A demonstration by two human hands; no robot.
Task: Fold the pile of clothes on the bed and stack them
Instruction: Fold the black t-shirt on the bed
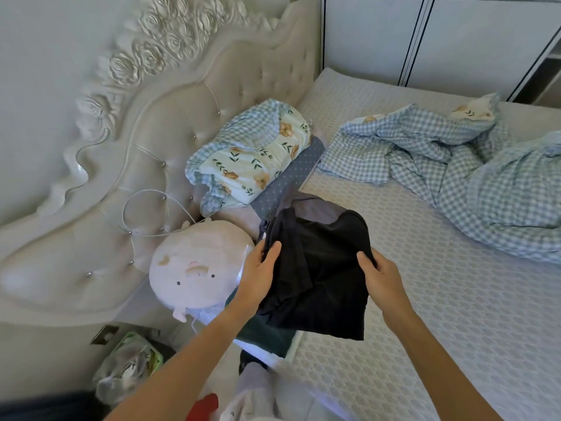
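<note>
The bed (425, 299), covered in a pale quilted mattress pad, fills the frame from the centre out to 4 o'clock, with a tufted, rose-carved headboard (136, 147) running along 9 to 11 o'clock. A rumpled blue gingham duvet (455, 165) sprawls at 2 o'clock, and a floral-and-gingham pillow (255, 156) leans near the headboard at 12 o'clock. A round pink plush pig (197, 268) sits at 9 o'clock, just beside the left hand. At centre a black garment (321, 268) is held above a grey folded garment (315, 208) and a dark green one (267, 335) at 6 o'clock. The left hand (258, 275) has its grip pinching the black garment's left edge, thumb on top; the right hand (382, 278) grips its right edge likewise.
</note>
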